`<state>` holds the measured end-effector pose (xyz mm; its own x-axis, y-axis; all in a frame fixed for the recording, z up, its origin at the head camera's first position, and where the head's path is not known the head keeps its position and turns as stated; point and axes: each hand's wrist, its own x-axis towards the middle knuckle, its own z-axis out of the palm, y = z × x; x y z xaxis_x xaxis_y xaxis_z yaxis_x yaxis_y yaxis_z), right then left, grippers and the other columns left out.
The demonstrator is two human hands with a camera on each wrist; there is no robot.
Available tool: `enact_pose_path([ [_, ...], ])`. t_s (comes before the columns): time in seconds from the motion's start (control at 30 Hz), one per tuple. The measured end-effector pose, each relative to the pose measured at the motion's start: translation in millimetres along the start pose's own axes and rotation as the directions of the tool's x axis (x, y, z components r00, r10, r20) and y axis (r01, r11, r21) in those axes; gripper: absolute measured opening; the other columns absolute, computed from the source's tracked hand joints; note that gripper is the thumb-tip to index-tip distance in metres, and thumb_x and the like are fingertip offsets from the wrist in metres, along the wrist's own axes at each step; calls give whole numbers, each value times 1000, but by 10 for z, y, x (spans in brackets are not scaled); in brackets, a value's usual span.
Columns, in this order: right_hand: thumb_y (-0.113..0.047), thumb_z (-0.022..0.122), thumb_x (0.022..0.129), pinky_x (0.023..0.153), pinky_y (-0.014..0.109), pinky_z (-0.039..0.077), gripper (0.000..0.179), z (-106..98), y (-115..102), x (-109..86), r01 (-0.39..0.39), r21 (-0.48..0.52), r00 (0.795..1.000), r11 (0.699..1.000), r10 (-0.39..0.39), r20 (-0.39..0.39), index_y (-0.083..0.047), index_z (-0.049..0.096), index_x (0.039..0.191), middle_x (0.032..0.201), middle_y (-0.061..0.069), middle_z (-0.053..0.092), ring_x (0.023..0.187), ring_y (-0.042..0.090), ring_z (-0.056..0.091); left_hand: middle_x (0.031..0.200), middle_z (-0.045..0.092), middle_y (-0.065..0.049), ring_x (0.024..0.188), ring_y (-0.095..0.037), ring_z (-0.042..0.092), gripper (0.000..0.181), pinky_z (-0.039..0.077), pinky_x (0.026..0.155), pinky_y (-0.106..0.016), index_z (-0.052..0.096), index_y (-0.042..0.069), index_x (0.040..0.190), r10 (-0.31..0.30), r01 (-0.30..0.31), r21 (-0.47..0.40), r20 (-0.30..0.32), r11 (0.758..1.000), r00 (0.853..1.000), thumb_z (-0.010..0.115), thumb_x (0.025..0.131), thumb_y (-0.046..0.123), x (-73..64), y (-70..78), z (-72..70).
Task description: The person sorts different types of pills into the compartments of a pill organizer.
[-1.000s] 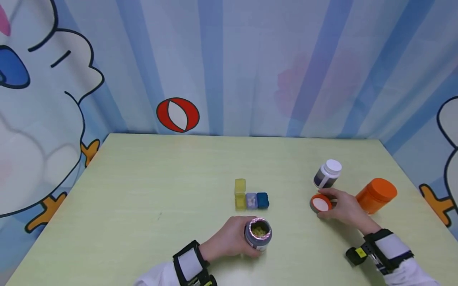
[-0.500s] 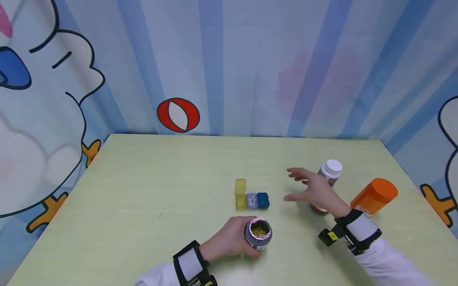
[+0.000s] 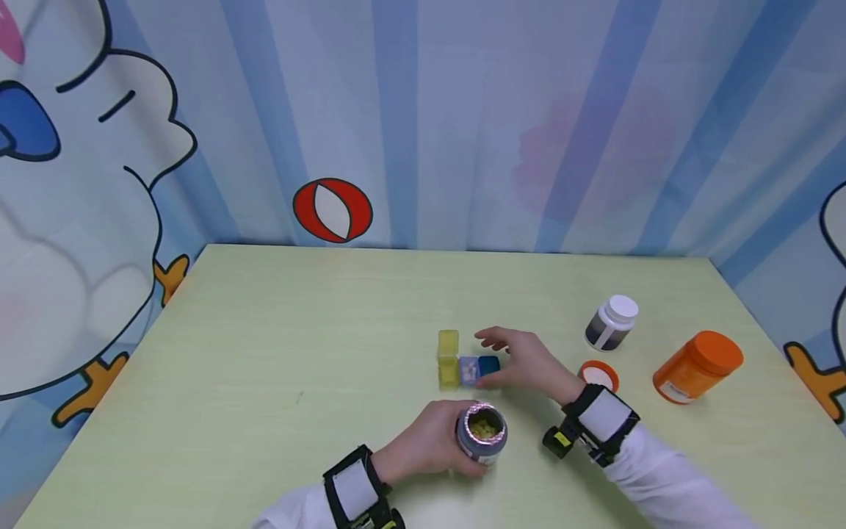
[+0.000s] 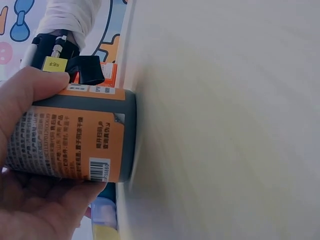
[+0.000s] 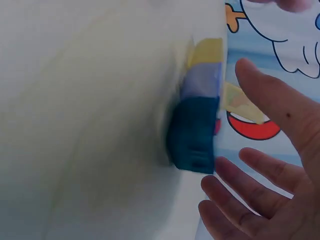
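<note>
My left hand (image 3: 429, 442) grips a dark grey pill bottle (image 4: 77, 137) with an orange label. It stands upright on the table, its mouth uncapped with torn foil round the rim and yellowish pieces inside. Just beyond it lies a small pill organizer (image 3: 468, 372) with yellow, purple and teal compartments. The yellow lid (image 3: 448, 342) is flipped back. Fingers spread, my right hand (image 3: 531, 365) reaches to the organizer's teal end (image 5: 192, 135) and holds nothing. In the head view its thumb overlaps the teal compartment's near edge.
An orange cap (image 3: 600, 375) lies with its white inside up, partly behind the right wrist. Farther right stand a white-capped bottle (image 3: 611, 323) and an orange bottle (image 3: 698, 367). A striped cartoon curtain (image 3: 463, 125) hangs behind the table (image 3: 317, 316).
My right hand has let go of the orange cap, leaving it on the table, and moved left to the pill organizer. The left hand keeps its hold on the pill bottle.
</note>
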<state>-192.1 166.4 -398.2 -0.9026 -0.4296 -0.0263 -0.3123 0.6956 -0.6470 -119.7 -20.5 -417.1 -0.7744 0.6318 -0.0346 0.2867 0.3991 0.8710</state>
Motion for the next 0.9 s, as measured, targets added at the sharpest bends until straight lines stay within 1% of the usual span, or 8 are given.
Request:
enact_pose_path([
  [0.1, -21, 82, 65, 84, 40, 47, 63, 62, -17, 10, -20, -16, 1000, 1000, 21, 16, -5, 55, 120, 109, 11, 61, 99, 25, 55, 100, 64, 6, 92, -1, 55, 57, 41, 87, -19, 61, 10, 109, -5, 5, 6, 6, 1000, 1000, 84, 57, 8, 7, 10, 5],
  [0.23, -17, 81, 66, 81, 36, 48, 58, 103, -9, 2, -19, -17, 1000, 1000, 19, 8, -4, 57, 117, 108, 10, 62, 96, 22, 57, 98, 64, 7, 91, 0, 55, 56, 42, 86, -19, 61, 10, 108, 11, -11, -10, 11, 1000, 1000, 83, 57, 6, 18, 21, 12],
  [0.4, -17, 81, 66, 79, 35, 49, 51, 123, 10, -2, -14, -5, 1000, 1000, 14, -10, -4, 61, 112, 106, 9, 63, 94, 20, 57, 99, 63, 7, 91, 1, 54, 55, 42, 86, -18, 61, 10, 108, 23, -23, -28, 8, 999, 1000, 83, 57, 6, 18, 19, 12],
  [0.53, -17, 80, 67, 79, 35, 49, 45, 134, 13, -2, -13, -9, 1000, 1000, 13, -11, -4, 64, 107, 103, 8, 63, 92, 20, 57, 102, 63, 5, 94, -2, 55, 55, 42, 88, -20, 60, 10, 110, 24, -24, -58, 6, 998, 1000, 83, 61, 8, -4, -4, -9],
  [0.63, -14, 79, 69, 80, 37, 49, 41, 150, 15, 1, 3, -19, 1000, 1000, -3, -9, -3, 65, 106, 104, 9, 64, 93, 21, 57, 110, 61, 1, 102, -8, 54, 60, 41, 91, -25, 55, 10, 119, 6, -8, -76, -32, 997, 999, 81, 65, 13, -34, -9, -75],
  [0.77, -12, 78, 69, 81, 39, 48, 38, 162, 20, 11, 39, -41, 999, 998, -40, -20, -3, 65, 104, 102, 9, 65, 94, 23, 58, 123, 54, -4, 112, -16, 50, 67, 39, 96, -35, 42, 10, 129, -1, -12, -94, -132, 995, 991, 77, 72, 18, -70, 40, -258],
  [0.83, -15, 80, 68, 79, 38, 49, 39, 161, 20, 17, 50, -46, 998, 998, -52, -24, -4, 65, 103, 100, 8, 65, 91, 22, 58, 125, 52, -5, 114, -18, 49, 65, 39, 95, -38, 40, 10, 130, 22, -34, -57, -190, 998, 981, 75, 75, 18, -82, 74, -368],
  [0.9, -17, 81, 66, 78, 37, 48, 41, 158, 17, 22, 56, -50, 998, 997, -57, -27, -4, 66, 102, 99, 7, 65, 89, 20, 58, 124, 52, -4, 111, -18, 49, 63, 41, 93, -38, 43, 11, 129, 59, -51, 38, -257, 998, 965, 75, 75, 18, -89, 94, -469],
])
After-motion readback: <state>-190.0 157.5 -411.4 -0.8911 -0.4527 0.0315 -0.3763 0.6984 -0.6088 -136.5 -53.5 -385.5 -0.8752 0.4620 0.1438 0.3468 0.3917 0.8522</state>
